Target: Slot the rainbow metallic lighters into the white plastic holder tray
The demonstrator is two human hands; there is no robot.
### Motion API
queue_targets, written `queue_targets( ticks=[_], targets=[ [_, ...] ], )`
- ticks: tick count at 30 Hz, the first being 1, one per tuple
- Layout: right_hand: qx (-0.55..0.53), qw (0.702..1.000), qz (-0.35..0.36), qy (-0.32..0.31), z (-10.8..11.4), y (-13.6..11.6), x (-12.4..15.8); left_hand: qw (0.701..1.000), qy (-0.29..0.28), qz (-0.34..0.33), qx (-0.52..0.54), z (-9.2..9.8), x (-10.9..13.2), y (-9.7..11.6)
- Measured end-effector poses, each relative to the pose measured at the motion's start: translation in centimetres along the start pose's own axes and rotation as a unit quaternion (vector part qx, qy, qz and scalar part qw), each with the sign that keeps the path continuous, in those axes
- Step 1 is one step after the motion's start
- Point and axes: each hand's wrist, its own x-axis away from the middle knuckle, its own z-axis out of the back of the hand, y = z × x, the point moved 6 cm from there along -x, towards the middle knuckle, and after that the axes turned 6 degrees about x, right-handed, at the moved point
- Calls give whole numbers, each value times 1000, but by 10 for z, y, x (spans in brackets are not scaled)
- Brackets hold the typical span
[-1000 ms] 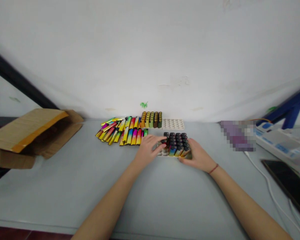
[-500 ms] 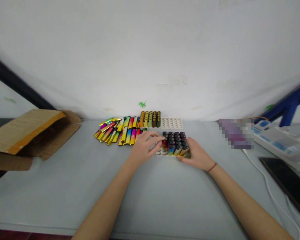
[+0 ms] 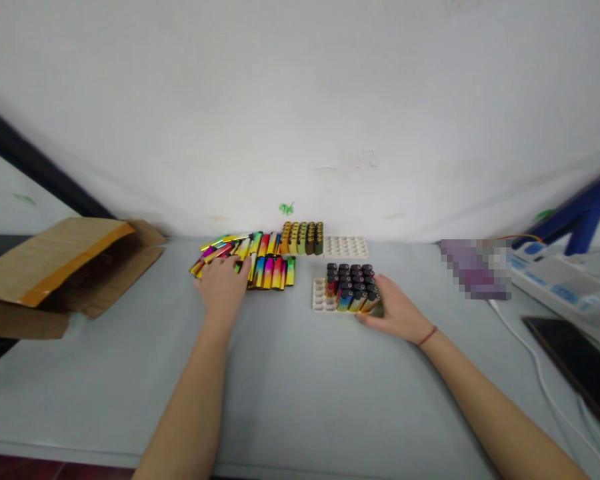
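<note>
My left hand point(image 3: 223, 283) reaches over the left part of a pile of shiny, rainbow-coloured lighters point(image 3: 267, 272), its fingers apart and their tips partly hidden among them. My right hand point(image 3: 393, 308) grips the right side of a white tray with holes point(image 3: 320, 303), thumb at the front corner and fingers behind. Rows of black-topped lighters point(image 3: 353, 283) stand upright in that tray. Bare holes show along its left side, with one red lighter point(image 3: 331, 285) standing at the back there.
Behind the pile, a block of gold-ended lighters point(image 3: 303, 239) stands beside another white tray point(image 3: 346, 247) with unfilled holes. An open cardboard box point(image 3: 75, 260) lies at left. On the right are a power strip point(image 3: 555, 280), a dark phone point(image 3: 575, 367), a white cable point(image 3: 537, 373) and a blurred purple item point(image 3: 473, 270).
My left hand has moved left from the tray to the lighter pile, leaving a red lighter standing in the tray. My right hand stays on the tray's right side.
</note>
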Motion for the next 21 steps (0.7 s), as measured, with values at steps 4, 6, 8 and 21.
queue_targets(
  ticks=[4, 6, 8, 21],
  targets=[
    [1, 1000, 2, 5, 0, 0, 0, 998, -49, 37, -24, -4, 3, -3],
    [3, 1000, 0, 2, 1, 0, 0, 997, -70, 40, -22, -7, 5, 0],
    [3, 1000, 0, -4, 1, -1, -1, 996, -82, 44, -13, -9, 7, 2],
    [-3, 1000, 0, -3, 3, -4, -2, 962, 43, -73, 260, -3, 3, 26]
  ],
)
